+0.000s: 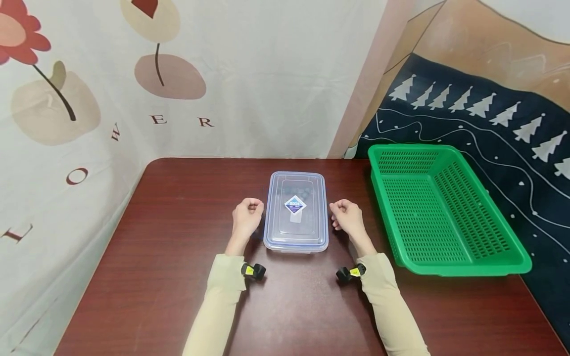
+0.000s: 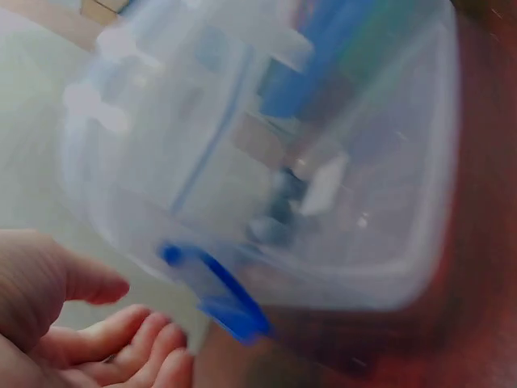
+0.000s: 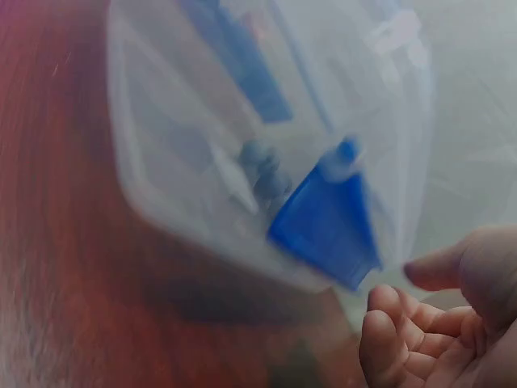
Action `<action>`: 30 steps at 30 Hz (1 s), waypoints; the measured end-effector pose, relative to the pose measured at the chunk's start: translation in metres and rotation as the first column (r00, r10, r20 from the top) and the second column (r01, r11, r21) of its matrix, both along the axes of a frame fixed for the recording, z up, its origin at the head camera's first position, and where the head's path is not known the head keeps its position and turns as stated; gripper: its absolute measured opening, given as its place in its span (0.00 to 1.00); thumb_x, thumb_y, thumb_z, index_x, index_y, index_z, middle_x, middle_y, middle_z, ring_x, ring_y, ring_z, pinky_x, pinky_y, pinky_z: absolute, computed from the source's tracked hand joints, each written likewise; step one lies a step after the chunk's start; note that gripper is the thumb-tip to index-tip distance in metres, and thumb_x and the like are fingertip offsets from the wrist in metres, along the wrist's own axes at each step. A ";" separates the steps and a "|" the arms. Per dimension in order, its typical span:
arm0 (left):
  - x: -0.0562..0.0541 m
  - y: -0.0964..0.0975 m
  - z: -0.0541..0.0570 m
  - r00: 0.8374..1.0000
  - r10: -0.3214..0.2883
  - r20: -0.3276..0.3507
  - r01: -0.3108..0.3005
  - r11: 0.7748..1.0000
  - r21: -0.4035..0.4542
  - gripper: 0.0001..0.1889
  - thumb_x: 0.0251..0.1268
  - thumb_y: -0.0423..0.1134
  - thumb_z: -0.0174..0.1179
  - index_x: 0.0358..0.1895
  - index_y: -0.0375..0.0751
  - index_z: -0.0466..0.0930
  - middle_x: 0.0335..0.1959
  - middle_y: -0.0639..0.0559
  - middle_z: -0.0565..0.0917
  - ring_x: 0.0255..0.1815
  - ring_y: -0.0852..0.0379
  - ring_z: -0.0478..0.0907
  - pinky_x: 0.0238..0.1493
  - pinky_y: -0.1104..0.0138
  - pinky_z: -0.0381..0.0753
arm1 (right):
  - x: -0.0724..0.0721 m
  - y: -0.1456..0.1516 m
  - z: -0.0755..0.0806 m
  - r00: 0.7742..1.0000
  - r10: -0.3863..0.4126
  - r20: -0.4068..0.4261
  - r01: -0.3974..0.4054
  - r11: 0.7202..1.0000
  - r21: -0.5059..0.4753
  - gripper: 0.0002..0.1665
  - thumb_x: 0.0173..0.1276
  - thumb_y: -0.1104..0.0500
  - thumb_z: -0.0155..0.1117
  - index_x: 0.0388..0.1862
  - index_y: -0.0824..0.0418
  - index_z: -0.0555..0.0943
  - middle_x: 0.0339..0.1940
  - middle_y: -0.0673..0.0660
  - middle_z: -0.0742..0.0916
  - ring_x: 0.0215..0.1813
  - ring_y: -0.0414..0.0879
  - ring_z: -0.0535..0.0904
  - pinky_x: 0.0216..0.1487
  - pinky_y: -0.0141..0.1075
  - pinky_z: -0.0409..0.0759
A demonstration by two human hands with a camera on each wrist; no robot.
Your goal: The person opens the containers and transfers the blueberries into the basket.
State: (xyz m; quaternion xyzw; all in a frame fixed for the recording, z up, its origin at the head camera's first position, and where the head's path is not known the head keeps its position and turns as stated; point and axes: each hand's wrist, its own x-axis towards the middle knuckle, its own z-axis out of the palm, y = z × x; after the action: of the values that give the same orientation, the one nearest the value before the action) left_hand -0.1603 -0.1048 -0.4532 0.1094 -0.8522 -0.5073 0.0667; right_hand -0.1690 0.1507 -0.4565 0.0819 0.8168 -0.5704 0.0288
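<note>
A clear plastic food container with a blue-edged lid and a diamond-shaped sticker lies between the two hands. My left hand is just off its left side, fingers loosely curled around nothing. On the other side, my right hand is also loosely curled, bare of any object and apart from the box. A blue side clip shows near the left fingers in the left wrist view. Another blue clip appears near the right thumb in the right wrist view. Blurred greyish round things show through the plastic.
A green slatted plastic basket stands at the right on the dark red wooden table. Behind the table hangs a pale curtain with flower prints; dark fabric with white trees lies beyond the basket.
</note>
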 end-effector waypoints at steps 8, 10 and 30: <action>0.002 0.006 0.018 0.995 -0.071 0.067 0.076 0.994 -0.079 0.17 0.57 0.45 0.63 0.40 0.34 0.83 0.30 0.44 0.83 0.34 0.51 0.79 0.34 0.65 0.76 | 0.005 -0.009 0.015 0.992 0.110 -0.058 -0.100 0.982 0.161 0.17 0.66 0.53 0.60 0.31 0.69 0.79 0.19 0.64 0.82 0.15 0.46 0.76 0.17 0.36 0.77; 0.002 0.006 0.020 0.994 -0.081 0.067 0.086 0.993 -0.086 0.17 0.56 0.45 0.64 0.40 0.33 0.82 0.30 0.44 0.83 0.33 0.51 0.78 0.33 0.65 0.75 | 0.006 -0.010 0.017 0.991 0.120 -0.063 -0.106 0.976 0.188 0.16 0.65 0.54 0.62 0.31 0.68 0.78 0.19 0.64 0.82 0.16 0.49 0.77 0.18 0.38 0.78; 0.003 0.006 0.027 0.991 -0.118 0.063 0.121 0.992 -0.046 0.19 0.54 0.45 0.67 0.42 0.32 0.82 0.30 0.44 0.83 0.18 0.58 0.79 0.21 0.68 0.79 | 0.010 -0.011 0.032 0.992 0.103 -0.071 -0.087 0.975 0.203 0.16 0.61 0.55 0.67 0.31 0.69 0.78 0.16 0.63 0.80 0.17 0.57 0.78 0.16 0.32 0.75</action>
State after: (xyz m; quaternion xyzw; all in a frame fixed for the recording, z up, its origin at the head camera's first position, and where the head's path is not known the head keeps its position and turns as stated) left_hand -0.1572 -0.0988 -0.4259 0.0718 -0.8711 -0.4856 0.0136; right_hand -0.1592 0.1398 -0.4245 0.0220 0.8734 -0.4862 0.0146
